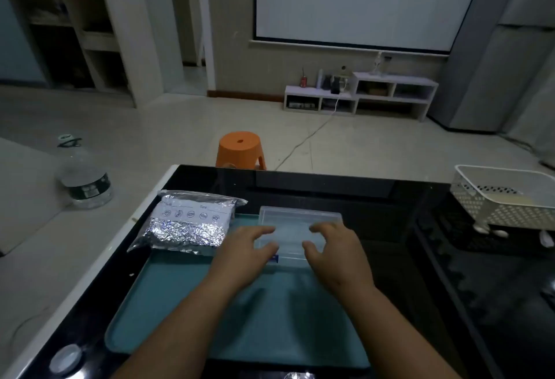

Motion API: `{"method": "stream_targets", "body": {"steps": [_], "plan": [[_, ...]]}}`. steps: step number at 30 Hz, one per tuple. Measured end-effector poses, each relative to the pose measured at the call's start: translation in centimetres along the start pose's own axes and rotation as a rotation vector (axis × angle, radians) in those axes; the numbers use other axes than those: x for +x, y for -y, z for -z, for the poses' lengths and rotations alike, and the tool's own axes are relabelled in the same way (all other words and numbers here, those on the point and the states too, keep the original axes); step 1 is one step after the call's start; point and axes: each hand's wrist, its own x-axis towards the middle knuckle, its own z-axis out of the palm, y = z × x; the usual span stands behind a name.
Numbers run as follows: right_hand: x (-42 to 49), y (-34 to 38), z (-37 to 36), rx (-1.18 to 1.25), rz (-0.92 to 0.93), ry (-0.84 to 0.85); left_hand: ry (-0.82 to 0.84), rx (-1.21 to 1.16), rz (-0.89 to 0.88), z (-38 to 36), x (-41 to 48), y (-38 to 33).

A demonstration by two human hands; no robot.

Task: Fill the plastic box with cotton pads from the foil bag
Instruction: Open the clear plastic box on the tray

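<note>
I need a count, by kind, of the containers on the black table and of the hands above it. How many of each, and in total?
Silver crinkled foil bag: 1
Clear rectangular plastic box: 1
White perforated plastic basket: 1
Hands, left hand and right hand: 2
Total: 5
</note>
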Motion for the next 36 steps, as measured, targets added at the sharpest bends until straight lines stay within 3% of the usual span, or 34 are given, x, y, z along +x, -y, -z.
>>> {"method": "stream_targets", "body": {"steps": [5, 8, 14, 18, 30, 36], "plan": [[-0.2, -1.4, -0.4, -0.317, -0.25, 0.21, 0.175, 0.065, 0.111, -0.9, -0.1, 1.0], [-0.1, -1.5, -1.0, -0.219, -0.291, 0.219, 0.217, 0.065, 0.148, -1.3, -0.5, 1.0], [0.3, -2.0, -1.1, -0.055, -0.354, 0.183, 0.124, 0.063, 0.223, -1.1, -0.1, 1.6], [0.8, -2.3, -1.3, 0.056, -0.459, 0.254, 0.158, 0.019, 0.261, -1.0, 0.1, 2.0], [2.0, -3.5, -2.7, 0.2, -0.485, 0.243, 0.104, -0.181, 0.336, -1.4, -0.2, 1.9], [1.7, -3.0, -2.3, 0.144, -0.461, 0.248, 0.091, 0.103, 0.265, -1.8, -1.4, 1.5]]}}
